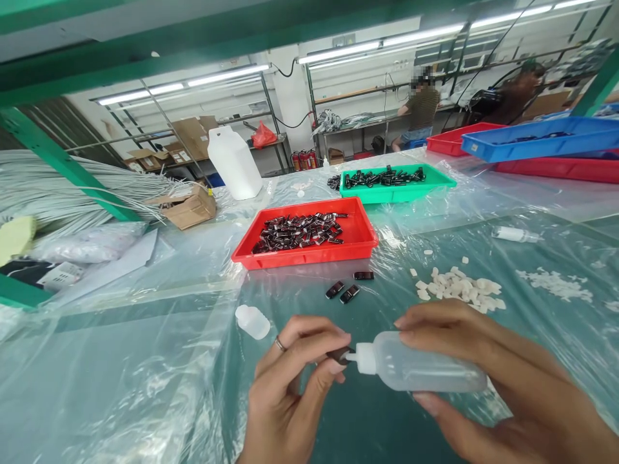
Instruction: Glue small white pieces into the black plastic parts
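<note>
Between thumb and fingers, my left hand (294, 380) pinches a small black plastic part (341, 354), mostly covered by the fingertips. My right hand (488, 361) is wrapped round a translucent squeeze bottle (425, 367) lying on its side in the grip. The bottle's white nozzle (353, 356) points left and meets the black part; whether its tip is inside I cannot tell. Several similar black parts (349, 294) lie on the table just beyond my hands. A pile of small white pieces (459, 288) sits beyond my right hand.
A red tray (309, 258) of black parts stands ahead, with a green tray (401, 193) behind it. A small white bottle (252, 322) lies left of my hands. Blue (541, 142) and red trays are stacked at right. A white jug (235, 164) stands at the back.
</note>
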### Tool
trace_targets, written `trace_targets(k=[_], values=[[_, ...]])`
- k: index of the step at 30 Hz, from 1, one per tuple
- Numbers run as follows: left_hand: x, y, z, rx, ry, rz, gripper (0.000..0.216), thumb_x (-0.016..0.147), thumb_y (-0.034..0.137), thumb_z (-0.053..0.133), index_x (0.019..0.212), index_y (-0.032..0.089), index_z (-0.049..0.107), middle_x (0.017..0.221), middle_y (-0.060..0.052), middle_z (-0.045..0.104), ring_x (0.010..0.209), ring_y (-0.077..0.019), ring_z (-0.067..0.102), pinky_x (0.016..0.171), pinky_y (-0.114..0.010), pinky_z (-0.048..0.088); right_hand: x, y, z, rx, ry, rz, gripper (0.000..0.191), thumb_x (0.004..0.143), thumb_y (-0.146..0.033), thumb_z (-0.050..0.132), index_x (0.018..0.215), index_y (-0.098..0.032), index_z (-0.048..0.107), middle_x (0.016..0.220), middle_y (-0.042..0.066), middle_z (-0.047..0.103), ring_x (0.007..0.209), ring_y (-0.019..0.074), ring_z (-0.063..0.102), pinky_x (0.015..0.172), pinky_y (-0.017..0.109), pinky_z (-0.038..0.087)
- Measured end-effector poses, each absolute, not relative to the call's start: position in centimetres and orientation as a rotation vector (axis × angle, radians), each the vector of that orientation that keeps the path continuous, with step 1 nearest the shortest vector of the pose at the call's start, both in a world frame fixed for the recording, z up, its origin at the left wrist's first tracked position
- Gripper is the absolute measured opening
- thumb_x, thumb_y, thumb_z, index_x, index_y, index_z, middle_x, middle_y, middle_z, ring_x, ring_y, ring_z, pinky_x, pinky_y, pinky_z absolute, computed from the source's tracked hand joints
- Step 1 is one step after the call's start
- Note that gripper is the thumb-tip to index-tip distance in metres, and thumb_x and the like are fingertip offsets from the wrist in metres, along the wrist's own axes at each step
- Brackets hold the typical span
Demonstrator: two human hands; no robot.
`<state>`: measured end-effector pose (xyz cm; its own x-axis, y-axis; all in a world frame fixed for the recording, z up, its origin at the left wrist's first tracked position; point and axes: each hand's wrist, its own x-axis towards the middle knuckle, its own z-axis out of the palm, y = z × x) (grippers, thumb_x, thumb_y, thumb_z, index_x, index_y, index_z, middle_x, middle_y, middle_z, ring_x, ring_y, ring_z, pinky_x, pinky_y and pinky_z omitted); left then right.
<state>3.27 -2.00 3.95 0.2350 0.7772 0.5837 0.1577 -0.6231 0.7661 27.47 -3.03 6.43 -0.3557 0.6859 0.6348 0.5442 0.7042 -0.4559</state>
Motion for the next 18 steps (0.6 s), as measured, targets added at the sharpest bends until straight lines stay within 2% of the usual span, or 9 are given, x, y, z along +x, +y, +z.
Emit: trace_targets(k=[6, 9, 13, 18], values=[[3.4, -2.1, 3.9, 1.935, 0.886, 1.415, 0.034, 0.098, 0.004, 0.059, 0.120, 0.027, 0.070, 0.109, -0.005, 0.062, 0.077, -0.0125, 0.068, 0.065, -0.025, 0.062, 27.4, -3.6, 6.2, -0.933, -2.047, 0.156, 0.045, 0.086, -0.012, 0.061, 0.128, -0.028, 0.060, 0.127, 0.007, 0.060, 0.106, 0.0179, 0.072, 0.087, 0.019, 0.064], [3.4, -2.1, 3.9, 1.954, 0.932, 1.421, 0.032, 0.096, 0.004, 0.061, 0.117, 0.027, 0.072, 0.108, -0.005, 0.064, 0.081, -0.0138, 0.069, 0.064, -0.023, 0.062, 27.6, -4.3, 5.6, -1.045, -2.017, 0.189, 0.044, 0.089, -0.020, 0.063, 0.130, -0.034, 0.060, 0.132, 0.005, 0.059, 0.107, 0.0220, 0.073, 0.087, 0.025, 0.066], [3.5, -2.0, 3.9, 2.004, 0.950, 1.427, 0.030, 0.096, 0.006, 0.063, 0.115, 0.026, 0.072, 0.106, -0.004, 0.066, 0.085, -0.0130, 0.070, 0.067, -0.020, 0.060, 27.7, -4.7, 5.3, -1.039, -2.003, 0.167, 0.042, 0.088, -0.024, 0.064, 0.128, -0.037, 0.063, 0.128, 0.003, 0.065, 0.102, 0.0285, 0.075, 0.080, 0.033, 0.069], [3.6, -2.1, 3.9, 2.012, 0.959, 1.406, 0.030, 0.097, 0.005, 0.062, 0.116, 0.026, 0.071, 0.108, -0.003, 0.065, 0.091, -0.0120, 0.069, 0.071, -0.018, 0.059, 27.6, -4.6, 5.8, -1.068, -1.995, 0.194, 0.042, 0.089, -0.020, 0.062, 0.127, -0.038, 0.062, 0.127, 0.000, 0.065, 0.105, 0.0256, 0.074, 0.087, 0.030, 0.067]])
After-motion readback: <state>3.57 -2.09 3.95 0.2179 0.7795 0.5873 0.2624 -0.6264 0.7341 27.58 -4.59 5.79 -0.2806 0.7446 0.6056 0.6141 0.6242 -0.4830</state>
